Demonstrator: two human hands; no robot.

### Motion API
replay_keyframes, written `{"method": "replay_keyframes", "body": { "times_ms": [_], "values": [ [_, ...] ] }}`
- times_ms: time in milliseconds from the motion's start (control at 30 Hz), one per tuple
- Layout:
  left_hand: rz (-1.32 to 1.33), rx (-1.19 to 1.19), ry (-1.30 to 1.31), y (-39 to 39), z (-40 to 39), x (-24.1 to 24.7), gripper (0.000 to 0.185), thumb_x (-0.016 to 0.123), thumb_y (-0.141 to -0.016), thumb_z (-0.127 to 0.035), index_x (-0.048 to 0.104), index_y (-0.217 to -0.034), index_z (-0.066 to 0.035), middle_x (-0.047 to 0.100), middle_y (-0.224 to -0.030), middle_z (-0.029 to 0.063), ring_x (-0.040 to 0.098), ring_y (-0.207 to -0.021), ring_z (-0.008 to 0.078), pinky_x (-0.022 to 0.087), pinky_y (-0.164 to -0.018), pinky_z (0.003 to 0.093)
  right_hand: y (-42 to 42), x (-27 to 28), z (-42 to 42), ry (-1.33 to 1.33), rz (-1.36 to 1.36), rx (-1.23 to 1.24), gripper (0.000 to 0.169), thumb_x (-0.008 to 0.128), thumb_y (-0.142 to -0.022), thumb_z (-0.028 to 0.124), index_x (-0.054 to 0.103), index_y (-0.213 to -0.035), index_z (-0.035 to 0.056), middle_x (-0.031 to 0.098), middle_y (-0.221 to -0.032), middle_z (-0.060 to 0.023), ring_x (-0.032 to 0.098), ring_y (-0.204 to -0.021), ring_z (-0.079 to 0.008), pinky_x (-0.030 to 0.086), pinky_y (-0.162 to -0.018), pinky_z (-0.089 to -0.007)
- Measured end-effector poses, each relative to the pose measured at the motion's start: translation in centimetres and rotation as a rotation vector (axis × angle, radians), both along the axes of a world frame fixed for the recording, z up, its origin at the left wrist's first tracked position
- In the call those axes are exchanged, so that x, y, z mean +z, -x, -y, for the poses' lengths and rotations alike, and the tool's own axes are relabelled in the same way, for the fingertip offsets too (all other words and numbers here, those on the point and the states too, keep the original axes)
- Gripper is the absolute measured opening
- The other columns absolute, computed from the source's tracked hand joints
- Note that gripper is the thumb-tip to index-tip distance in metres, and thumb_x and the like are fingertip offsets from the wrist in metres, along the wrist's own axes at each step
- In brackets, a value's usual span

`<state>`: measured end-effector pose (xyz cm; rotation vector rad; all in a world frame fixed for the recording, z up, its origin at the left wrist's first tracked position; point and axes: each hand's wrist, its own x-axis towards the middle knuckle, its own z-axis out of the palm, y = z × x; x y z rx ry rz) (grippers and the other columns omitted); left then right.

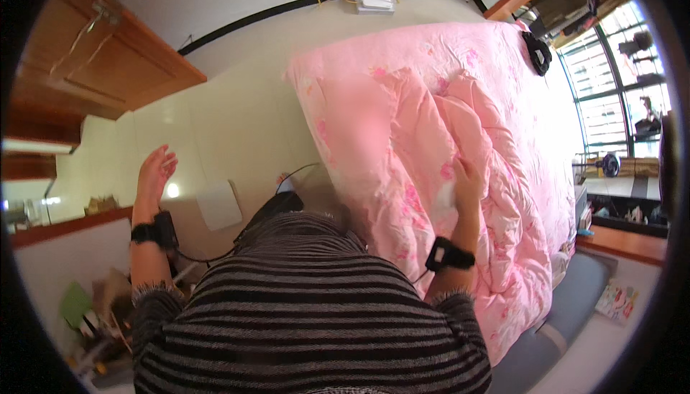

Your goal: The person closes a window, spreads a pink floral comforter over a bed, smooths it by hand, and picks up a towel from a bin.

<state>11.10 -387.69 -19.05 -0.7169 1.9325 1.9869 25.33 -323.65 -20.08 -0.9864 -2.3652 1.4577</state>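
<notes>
A pink floral duvet lies rumpled in thick folds across a bed with a matching pink floral sheet. My right hand rests on or just over the duvet folds, fingers pointing away from me. Beside its palm is a blurred pale patch; whether the hand grips cloth there or something else is unclear. Out to the left, above the floor, my left hand is raised with its fingers loosely curled and apart, holding nothing. Black bands with small devices and cables are strapped to both wrists.
A wooden door stands ajar at upper left. A white router sits by the far wall. On the bed's far right corner lies a black item. A grey padded headboard borders the bed at lower right. A white flat panel is near my legs.
</notes>
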Motion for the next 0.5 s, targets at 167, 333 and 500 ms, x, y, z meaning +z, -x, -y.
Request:
{"method": "replay_keyframes", "body": {
  "times_ms": [167, 333, 500],
  "values": [
    [0.046, -0.055, 0.085, 8.8, 5.8, 2.0, 0.038, 0.051, -0.086, -0.029, 0.047, -0.116, -0.005, 0.055, -0.099, 0.0098, 0.055, -0.085, 0.0167, 0.045, -0.072, 0.0245, 14.6, -3.0, 9.1, 0.084, 0.104, 0.148, 0.031, 0.058, -0.077, 0.024, 0.059, -0.095, -0.0023, 0.061, -0.086, -0.0113, 0.056, -0.079, -0.0176, 0.043, -0.071, -0.0279],
    [-0.004, -0.133, 0.113, 21.3, 5.4, 3.3, 0.034, 0.049, -0.088, -0.028, 0.049, -0.115, -0.008, 0.057, -0.098, 0.0072, 0.056, -0.084, 0.0146, 0.046, -0.071, 0.0238, 22.1, -10.4, 12.9, 0.090, 0.238, 0.254, 0.031, 0.058, -0.077, 0.027, 0.061, -0.090, -0.0012, 0.058, -0.071, -0.0060, 0.052, -0.064, -0.0124, 0.042, -0.059, -0.0266],
    [-0.111, -0.346, 0.038, 33.3, 1.9, 2.6, 0.031, 0.049, -0.088, -0.028, 0.050, -0.112, -0.008, 0.058, -0.093, 0.0047, 0.057, -0.080, 0.0129, 0.045, -0.068, 0.0226, 27.7, -15.6, 14.4, 0.236, 0.478, 0.217, 0.031, 0.058, -0.076, 0.025, 0.060, -0.089, -0.0027, 0.060, -0.073, -0.0097, 0.055, -0.066, -0.0186, 0.044, -0.061, -0.0308]
  ]
}}
